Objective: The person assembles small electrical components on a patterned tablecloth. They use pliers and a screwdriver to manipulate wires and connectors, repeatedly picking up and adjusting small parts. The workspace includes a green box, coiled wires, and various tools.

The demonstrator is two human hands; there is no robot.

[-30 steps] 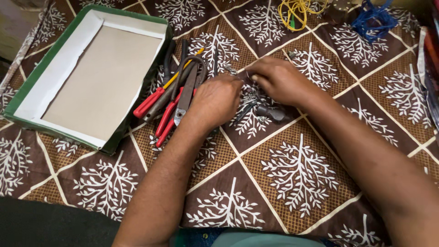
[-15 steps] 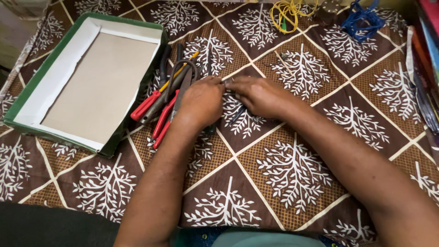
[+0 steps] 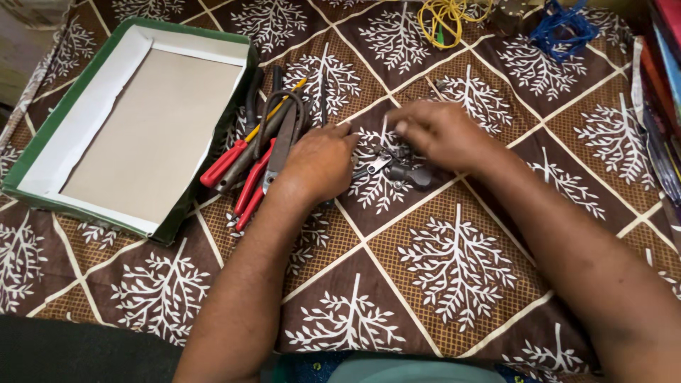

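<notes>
My left hand (image 3: 320, 162) rests knuckles-up on the patterned cloth, fingers curled, beside a heap of pliers and cutters with red handles (image 3: 250, 167) and dark scissors (image 3: 284, 124). My right hand (image 3: 440, 131) hovers just right of it, fingertips pinched together over a small cluster of metal parts (image 3: 386, 167) and a dark cylindrical piece (image 3: 418, 176). Whether the pinch holds a small part is hidden. What lies under the left palm cannot be seen.
A shallow green-edged cardboard box (image 3: 42, 142) with a bare brown bottom lies at the left. Yellow wire (image 3: 447, 14) and a blue wire bundle (image 3: 564, 28) sit at the far edge. Coloured items (image 3: 663, 99) stack along the right side.
My right hand has lifted and moved right, away from the left hand, uncovering the small metal parts and dark piece. The left hand stayed nearly in place.
</notes>
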